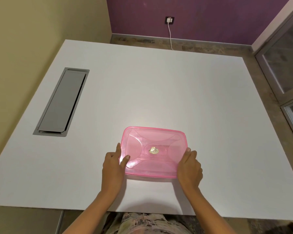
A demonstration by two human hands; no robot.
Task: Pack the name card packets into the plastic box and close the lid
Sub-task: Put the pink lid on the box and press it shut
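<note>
Pink see-through box (155, 152) flat on the white counter (159, 85), near the front edge and a little right of centre, lid (152, 137) seated on top with a small shiny sticker (153, 150) at its middle. No card packets to be made out through the plastic; contents cannot be told. Left hand (112, 166) at the box's left short side, thumb lying on the lid's near-left corner, forefinger stretched up along the left rim, grip narrow and pinching that edge. Right hand (189, 168) at the right short side, fingers curled round the rim and fingertips touching the lid's edge, grip closed on the box there. Both forearms reaching in from the bottom, bare. Grey cable hatch (62, 102) set flush in the counter, well apart to the far left of the box. Beyond the far edge, a purple wall with a socket (169, 20) and a white cord (170, 36) hanging from it down to the floor. Patterned cloth (142, 223) of the person's clothing below the near edge.
</note>
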